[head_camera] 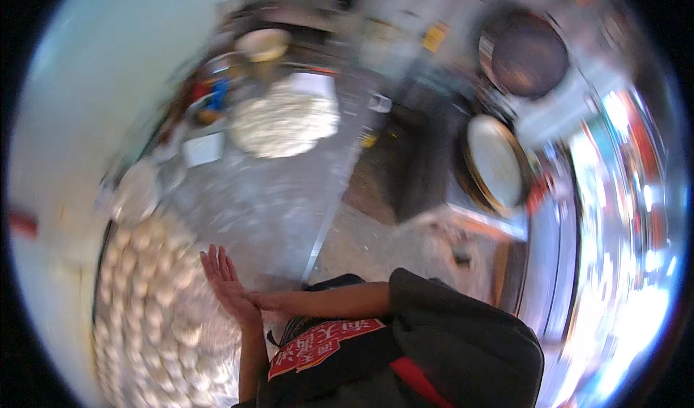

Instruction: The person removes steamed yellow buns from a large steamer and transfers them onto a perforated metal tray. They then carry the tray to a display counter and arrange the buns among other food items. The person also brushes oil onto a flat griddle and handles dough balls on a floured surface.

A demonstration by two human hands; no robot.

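My left hand (pixel 227 291) is raised palm up with its fingers extended, near the body at the edge of the metal worktop (pixel 244 191). Against its palm or wrist lies my right hand (pixel 257 299), mostly hidden where the two meet. The left hand holds nothing visible. Many round, pale dough pieces (pixel 141 294) lie in rows on a floured surface to the left of the hands. Farther back on the worktop spreads a large whitish mass, apparently dough or flour (pixel 284 123). The picture is blurred.
A white card or container (pixel 203 149) and a pale bowl (pixel 264 45) stand by the wall side. A dark box-like unit (pixel 417 158) is right of the worktop. Farther right are a round pale pan or lid (pixel 496 161) and a large dark wok-like pan (pixel 528 55).
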